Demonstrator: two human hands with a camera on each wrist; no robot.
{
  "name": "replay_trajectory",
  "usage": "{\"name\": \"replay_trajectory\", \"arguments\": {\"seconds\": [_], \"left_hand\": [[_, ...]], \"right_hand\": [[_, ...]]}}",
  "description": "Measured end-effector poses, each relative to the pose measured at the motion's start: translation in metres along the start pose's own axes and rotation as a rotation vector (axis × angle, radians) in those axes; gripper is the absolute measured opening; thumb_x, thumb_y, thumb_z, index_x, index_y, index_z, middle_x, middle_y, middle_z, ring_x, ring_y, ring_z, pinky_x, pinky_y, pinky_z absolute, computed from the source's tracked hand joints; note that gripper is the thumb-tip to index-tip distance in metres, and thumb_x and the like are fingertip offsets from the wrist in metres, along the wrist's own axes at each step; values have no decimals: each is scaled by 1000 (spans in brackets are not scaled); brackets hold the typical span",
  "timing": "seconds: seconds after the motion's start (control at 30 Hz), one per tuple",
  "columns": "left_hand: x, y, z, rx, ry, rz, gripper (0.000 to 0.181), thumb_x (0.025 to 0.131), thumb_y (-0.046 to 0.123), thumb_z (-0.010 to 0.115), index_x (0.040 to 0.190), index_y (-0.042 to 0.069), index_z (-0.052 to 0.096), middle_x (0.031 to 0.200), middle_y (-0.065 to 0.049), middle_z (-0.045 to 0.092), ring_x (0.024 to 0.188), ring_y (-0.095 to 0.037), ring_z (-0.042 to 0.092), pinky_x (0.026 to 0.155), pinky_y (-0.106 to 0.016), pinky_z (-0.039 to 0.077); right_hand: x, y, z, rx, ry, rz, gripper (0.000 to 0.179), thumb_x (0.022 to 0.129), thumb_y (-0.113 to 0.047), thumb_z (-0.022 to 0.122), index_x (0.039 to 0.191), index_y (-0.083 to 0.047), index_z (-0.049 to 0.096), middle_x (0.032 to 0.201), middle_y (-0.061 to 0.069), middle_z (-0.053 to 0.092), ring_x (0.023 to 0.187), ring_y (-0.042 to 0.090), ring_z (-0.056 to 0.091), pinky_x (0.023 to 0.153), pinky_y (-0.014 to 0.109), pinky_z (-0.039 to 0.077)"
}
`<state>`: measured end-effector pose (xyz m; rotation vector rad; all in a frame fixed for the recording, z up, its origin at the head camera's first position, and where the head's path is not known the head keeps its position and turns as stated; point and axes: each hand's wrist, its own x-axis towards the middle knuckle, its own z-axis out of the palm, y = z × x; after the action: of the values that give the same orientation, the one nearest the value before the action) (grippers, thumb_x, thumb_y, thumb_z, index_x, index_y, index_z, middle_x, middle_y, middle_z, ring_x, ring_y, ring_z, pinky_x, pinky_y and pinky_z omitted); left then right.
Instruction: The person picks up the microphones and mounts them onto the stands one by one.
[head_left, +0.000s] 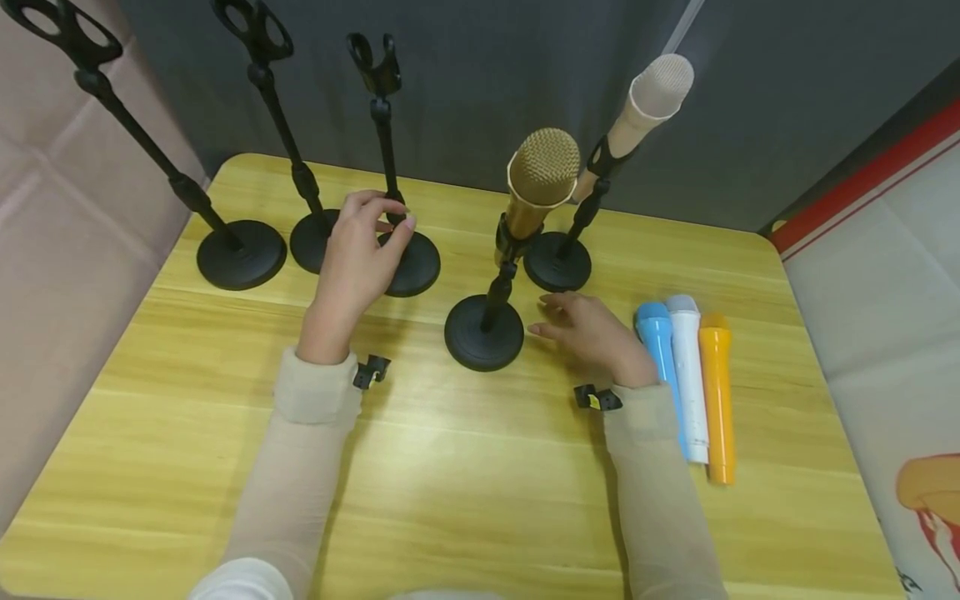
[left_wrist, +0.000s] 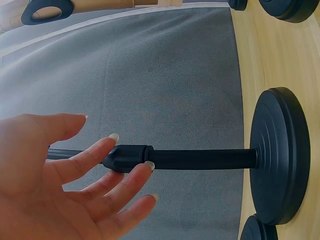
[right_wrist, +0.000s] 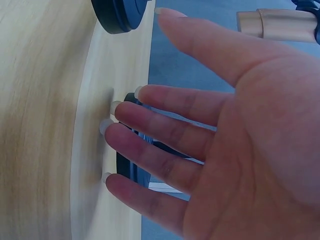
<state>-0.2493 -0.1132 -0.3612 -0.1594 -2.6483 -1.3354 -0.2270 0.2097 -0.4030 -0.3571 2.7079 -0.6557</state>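
I am watching the left hand (head_left: 360,250) near an empty stand (head_left: 387,158) and the right hand (head_left: 595,336) near the gold microphone (head_left: 542,177) on the counter (head_left: 480,475), both with fingers apart, and worrying one bump could knock something over.

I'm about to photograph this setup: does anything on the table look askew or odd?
One thing: the black round-based stand holding the gold mesh-topped microphone sits forward of the four other black stands, breaking their rough row.
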Motion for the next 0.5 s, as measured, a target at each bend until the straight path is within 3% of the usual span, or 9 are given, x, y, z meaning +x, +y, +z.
{"name": "replay_trajectory", "arguments": {"seconds": [0.5], "left_hand": [[0,0,2,26,-5,-8,44,104,42,53,131,9,64,159,-12,35,125,-32,60,104,-50,50]], "right_hand": [[1,0,1,-22,9,-7,61,97,-43,67,144,-5,54,143,15,60,132,33,57,112,50,45]]}}
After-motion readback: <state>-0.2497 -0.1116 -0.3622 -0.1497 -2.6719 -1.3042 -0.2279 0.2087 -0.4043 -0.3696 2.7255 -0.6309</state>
